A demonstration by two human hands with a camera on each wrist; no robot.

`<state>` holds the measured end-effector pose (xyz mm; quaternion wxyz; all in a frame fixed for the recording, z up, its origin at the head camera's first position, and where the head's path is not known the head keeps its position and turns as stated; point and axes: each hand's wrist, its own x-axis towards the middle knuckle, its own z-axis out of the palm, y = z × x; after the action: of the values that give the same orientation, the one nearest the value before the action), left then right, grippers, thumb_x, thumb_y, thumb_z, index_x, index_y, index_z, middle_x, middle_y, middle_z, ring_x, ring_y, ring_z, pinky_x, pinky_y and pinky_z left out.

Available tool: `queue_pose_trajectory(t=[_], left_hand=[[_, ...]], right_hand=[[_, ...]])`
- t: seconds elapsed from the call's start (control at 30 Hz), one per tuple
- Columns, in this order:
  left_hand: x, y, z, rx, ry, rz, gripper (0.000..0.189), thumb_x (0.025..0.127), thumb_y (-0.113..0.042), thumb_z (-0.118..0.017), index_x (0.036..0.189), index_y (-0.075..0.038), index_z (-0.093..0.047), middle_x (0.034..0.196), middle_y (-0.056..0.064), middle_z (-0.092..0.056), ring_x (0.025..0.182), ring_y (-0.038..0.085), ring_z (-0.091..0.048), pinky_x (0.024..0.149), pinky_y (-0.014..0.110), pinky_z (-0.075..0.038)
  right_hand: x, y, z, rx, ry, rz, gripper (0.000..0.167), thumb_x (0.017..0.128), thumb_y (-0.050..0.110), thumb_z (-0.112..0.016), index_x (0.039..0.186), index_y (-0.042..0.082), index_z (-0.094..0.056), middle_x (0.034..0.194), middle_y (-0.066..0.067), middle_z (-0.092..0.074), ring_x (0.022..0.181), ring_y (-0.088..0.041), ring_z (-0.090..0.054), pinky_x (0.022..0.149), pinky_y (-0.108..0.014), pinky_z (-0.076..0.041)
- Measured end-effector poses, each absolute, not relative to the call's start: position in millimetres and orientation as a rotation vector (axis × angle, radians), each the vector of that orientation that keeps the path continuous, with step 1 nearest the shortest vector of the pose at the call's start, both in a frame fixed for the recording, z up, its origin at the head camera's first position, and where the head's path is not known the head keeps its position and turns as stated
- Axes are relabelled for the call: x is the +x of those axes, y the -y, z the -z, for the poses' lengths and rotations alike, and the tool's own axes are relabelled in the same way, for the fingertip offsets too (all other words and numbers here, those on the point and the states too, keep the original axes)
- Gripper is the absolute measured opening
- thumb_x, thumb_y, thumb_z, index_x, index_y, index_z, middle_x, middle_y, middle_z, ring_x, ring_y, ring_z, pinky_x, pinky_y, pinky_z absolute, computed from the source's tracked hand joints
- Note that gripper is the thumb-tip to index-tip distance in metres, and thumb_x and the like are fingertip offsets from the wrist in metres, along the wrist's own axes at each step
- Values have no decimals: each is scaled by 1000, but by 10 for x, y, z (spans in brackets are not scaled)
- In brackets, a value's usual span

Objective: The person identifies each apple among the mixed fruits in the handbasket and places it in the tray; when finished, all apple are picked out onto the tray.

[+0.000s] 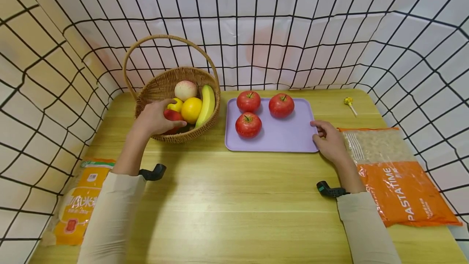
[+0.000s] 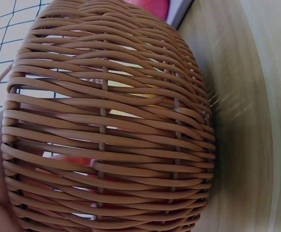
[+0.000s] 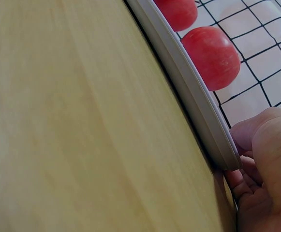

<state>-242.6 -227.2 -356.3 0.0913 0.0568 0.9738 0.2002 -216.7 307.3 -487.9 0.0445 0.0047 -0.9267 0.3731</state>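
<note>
My left hand (image 1: 155,118) reaches over the front rim into a wicker basket (image 1: 155,89). Its thumb and fingers curl round a red apple (image 1: 173,115), mostly covered by the hand. Beside that apple lie a yellow lemon (image 1: 176,105), a rounder yellow fruit (image 1: 191,110), a pale pink peach (image 1: 185,90) and a banana (image 1: 207,105). In the left wrist view the basket's weave (image 2: 106,125) hides most of the grip. My right hand (image 1: 328,139) pinches the right edge of a lilac tray (image 1: 286,135), thumb above and fingers below. Three red apples (image 1: 248,125) sit on the tray.
An orange pasta bag (image 1: 406,192) lies at the right, a yellow food packet (image 1: 78,207) at the left. Behind the pasta bag is a yellow-wrapped lollipop (image 1: 349,101). White walls with black grid netting (image 1: 256,31) enclose the wooden table (image 1: 234,203).
</note>
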Motion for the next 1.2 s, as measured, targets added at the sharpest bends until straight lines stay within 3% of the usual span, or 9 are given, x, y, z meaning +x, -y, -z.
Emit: queue_pose_trajectory(t=[0.4,0.73,0.87,0.97,1.2], left_hand=[[-2450,2319,3583,107,-2818,-635,97,79,-42,-89,157,-11,-39,151,26,-47,138,49,-38,101,67,-47],[-2420,2280,3592,128,-2884,-601,96,77,-42,-89,155,-12,-44,155,27,-42,136,48,-40,98,66,-48],[-2375,2265,3579,135,-2930,-615,88,76,-43,-88,149,-11,-52,154,27,-39,129,47,-44,94,65,-51],[-2353,2268,3573,140,-2962,-652,80,76,-42,-88,143,-11,-58,148,26,-43,122,45,-48,92,64,-53],[-2336,2270,3556,133,-3000,-788,78,77,-42,-88,139,-13,-51,132,23,-59,118,44,-55,93,64,-53]], right_hand=[[-2162,-3072,4871,35,2820,-1148,43,97,6,-55,140,3,-58,122,-19,-60,102,-26,-52,81,-22,-39],[-2167,-3070,4890,36,2813,-1150,43,97,5,-55,139,2,-59,122,-20,-59,103,-27,-52,81,-21,-39],[-2169,-3065,4900,32,2819,-1151,43,97,6,-55,140,3,-59,123,-19,-59,104,-28,-52,83,-22,-39],[-2165,-3057,4889,34,2816,-1149,43,97,6,-55,140,2,-59,123,-20,-59,104,-28,-52,82,-22,-40],[-2150,-3053,4867,31,2814,-1149,43,97,5,-54,139,2,-58,122,-20,-59,103,-28,-52,82,-22,-39]])
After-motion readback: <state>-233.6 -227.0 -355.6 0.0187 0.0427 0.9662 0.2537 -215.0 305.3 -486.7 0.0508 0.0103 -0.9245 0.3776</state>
